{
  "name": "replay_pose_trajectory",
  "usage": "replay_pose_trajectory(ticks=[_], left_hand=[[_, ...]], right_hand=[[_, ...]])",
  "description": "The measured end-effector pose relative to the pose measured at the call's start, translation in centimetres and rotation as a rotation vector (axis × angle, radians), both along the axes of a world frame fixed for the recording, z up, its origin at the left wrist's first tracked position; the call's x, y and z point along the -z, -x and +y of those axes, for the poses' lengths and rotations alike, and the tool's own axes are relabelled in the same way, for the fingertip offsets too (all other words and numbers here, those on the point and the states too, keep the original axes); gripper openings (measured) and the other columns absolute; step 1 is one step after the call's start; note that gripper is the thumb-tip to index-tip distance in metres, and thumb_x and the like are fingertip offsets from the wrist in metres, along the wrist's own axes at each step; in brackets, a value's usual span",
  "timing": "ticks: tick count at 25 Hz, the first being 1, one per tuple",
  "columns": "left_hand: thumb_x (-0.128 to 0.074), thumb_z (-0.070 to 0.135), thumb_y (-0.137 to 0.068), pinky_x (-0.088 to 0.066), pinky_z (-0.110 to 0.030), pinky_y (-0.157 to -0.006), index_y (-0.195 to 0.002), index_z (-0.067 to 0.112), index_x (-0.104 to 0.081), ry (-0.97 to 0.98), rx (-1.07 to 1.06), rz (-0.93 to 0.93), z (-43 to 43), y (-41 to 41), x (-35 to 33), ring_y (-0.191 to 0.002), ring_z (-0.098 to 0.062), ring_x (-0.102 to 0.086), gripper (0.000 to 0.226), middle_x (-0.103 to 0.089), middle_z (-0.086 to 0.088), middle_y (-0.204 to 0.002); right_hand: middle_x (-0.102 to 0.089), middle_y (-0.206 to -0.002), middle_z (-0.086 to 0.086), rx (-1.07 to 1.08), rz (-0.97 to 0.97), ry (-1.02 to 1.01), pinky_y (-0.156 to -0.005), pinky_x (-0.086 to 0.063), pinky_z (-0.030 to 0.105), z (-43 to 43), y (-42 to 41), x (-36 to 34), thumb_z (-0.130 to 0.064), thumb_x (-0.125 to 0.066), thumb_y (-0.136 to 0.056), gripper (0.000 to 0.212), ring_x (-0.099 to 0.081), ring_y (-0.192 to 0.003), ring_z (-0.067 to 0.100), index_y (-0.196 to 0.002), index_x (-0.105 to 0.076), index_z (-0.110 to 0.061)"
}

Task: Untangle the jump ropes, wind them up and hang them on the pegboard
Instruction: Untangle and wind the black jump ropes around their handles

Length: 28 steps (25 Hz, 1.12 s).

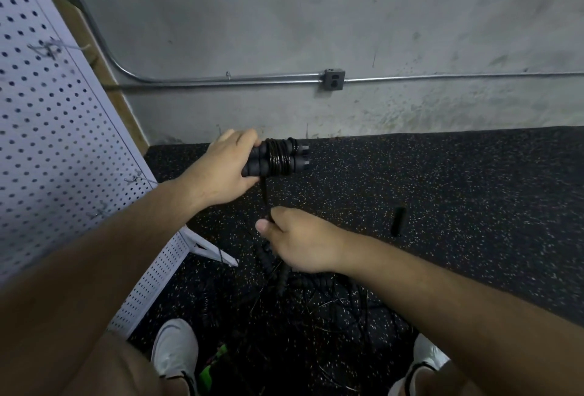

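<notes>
My left hand point(222, 170) grips a pair of black jump rope handles point(278, 158), held side by side and level, with several turns of black cord wound round them. A short length of that cord point(264, 192) drops from the handles to my right hand point(300, 239), which pinches it between thumb and fingers just below. On the floor under my right hand lies a tangle of other black jump ropes point(303, 294) with ribbed handles. The white pegboard point(53, 130) stands at the left with wire hooks point(47, 48) on it.
A lone black handle point(398, 221) lies on the speckled rubber floor to the right. A concrete wall with a metal conduit and an outlet box point(333, 79) runs behind. My white shoes point(175, 348) stand at the bottom, a green item between them.
</notes>
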<state>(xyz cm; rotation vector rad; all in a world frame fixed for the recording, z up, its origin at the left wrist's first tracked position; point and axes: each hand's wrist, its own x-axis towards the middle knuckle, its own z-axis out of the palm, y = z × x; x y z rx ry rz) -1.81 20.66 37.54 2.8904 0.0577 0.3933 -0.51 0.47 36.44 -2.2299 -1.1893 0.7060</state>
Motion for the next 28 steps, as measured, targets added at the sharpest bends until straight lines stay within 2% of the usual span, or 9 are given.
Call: replay_pose_trajectory(ticks=[7,12,16,19,21,22,23,25,28], left_hand=[[-0.083,0.026,-0.078,-0.044,-0.042,-0.096,-0.108,0.023,-0.045,-0.065,0.093,0.097,-0.2,-0.2,2.6,-0.104,-0.016,-0.045,0.048,-0.055,0.004,-0.108],[-0.081,0.035,-0.081,-0.043,-0.025,-0.09,-0.109,0.034,-0.039,0.018,0.257,0.248,-3.6,1.5,2.8,-0.1,-0.003,-0.043,0.051,-0.043,0.018,-0.104],[-0.081,0.04,-0.081,-0.043,-0.018,-0.091,-0.119,0.03,-0.042,0.182,0.291,0.263,-6.2,3.7,0.7,-0.11,0.003,-0.048,0.056,-0.045,0.017,-0.121],[-0.083,0.042,-0.077,-0.048,-0.024,-0.09,-0.12,0.034,-0.039,0.303,0.239,0.193,-6.7,4.6,-1.1,-0.108,0.001,-0.054,0.061,-0.052,0.016,-0.121],[-0.084,0.043,-0.076,-0.049,-0.027,-0.091,-0.118,0.035,-0.039,0.359,0.181,0.123,-6.3,4.3,-1.6,-0.109,-0.001,-0.056,0.062,-0.055,0.014,-0.122],[-0.084,0.043,-0.076,-0.048,-0.026,-0.091,-0.12,0.033,-0.04,0.358,0.148,0.1,-5.8,3.9,-1.6,-0.109,-0.002,-0.055,0.063,-0.055,0.011,-0.123],[-0.084,0.043,-0.076,-0.046,-0.024,-0.09,-0.122,0.03,-0.04,0.346,0.113,0.088,-5.3,3.5,-1.5,-0.111,-0.005,-0.054,0.065,-0.054,0.008,-0.126],[-0.084,0.041,-0.077,-0.044,-0.025,-0.091,-0.127,0.023,-0.042,0.317,0.052,0.074,-4.0,2.6,-1.2,-0.114,-0.009,-0.052,0.068,-0.053,0.002,-0.13],[-0.084,0.036,-0.08,-0.041,-0.026,-0.094,-0.13,0.018,-0.043,0.271,0.006,0.054,-2.7,1.6,-0.6,-0.117,-0.01,-0.048,0.066,-0.05,0.0,-0.133]], right_hand=[[-0.055,-0.076,-0.01,-0.018,-0.836,0.039,-0.056,-0.041,0.029,-3.1,-2.6,-5.1,-0.041,-0.036,-0.108,0.031,-0.054,-0.066,0.013,-0.1,-0.056,-0.019],[-0.073,-0.095,0.003,-0.062,-0.998,-0.065,-0.079,-0.044,0.039,-3.4,-7.9,-3.8,-0.043,-0.045,-0.1,0.038,-0.062,-0.096,0.028,-0.101,-0.07,-0.015],[-0.069,-0.093,-0.003,-0.064,-0.937,-0.01,-0.083,-0.043,0.039,-4.2,-10.9,-2.0,-0.063,-0.028,-0.093,0.061,-0.059,-0.098,0.023,-0.097,-0.069,-0.018],[-0.066,-0.091,-0.001,-0.048,-0.653,-0.046,-0.09,-0.051,0.035,-4.7,-10.2,-2.0,-0.048,-0.042,-0.098,0.047,-0.059,-0.091,0.018,-0.104,-0.067,-0.009],[-0.059,-0.077,0.004,0.009,-0.351,-0.086,-0.065,-0.052,0.014,-4.1,-7.3,-1.3,-0.016,-0.048,-0.103,0.024,-0.059,-0.072,0.015,-0.101,-0.063,0.003],[-0.058,-0.071,0.007,0.049,-0.324,-0.105,-0.049,-0.046,0.014,-3.2,-6.0,-0.1,-0.008,-0.045,-0.105,0.024,-0.062,-0.064,0.02,-0.094,-0.062,0.005],[-0.061,-0.07,0.01,0.078,-0.264,-0.142,-0.044,-0.04,0.015,-2.4,-5.2,1.4,-0.014,-0.043,-0.107,0.03,-0.063,-0.061,0.024,-0.088,-0.062,0.001],[-0.062,-0.073,0.008,0.082,-0.185,-0.092,-0.056,-0.049,0.034,-1.0,-4.2,3.2,-0.043,-0.031,-0.108,0.048,-0.062,-0.064,0.023,-0.086,-0.059,-0.011],[-0.05,-0.069,-0.001,0.088,-0.009,-0.041,-0.058,-0.042,0.032,0.1,-3.4,3.1,-0.044,-0.033,-0.107,0.039,-0.048,-0.06,0.013,-0.081,-0.046,-0.02]])
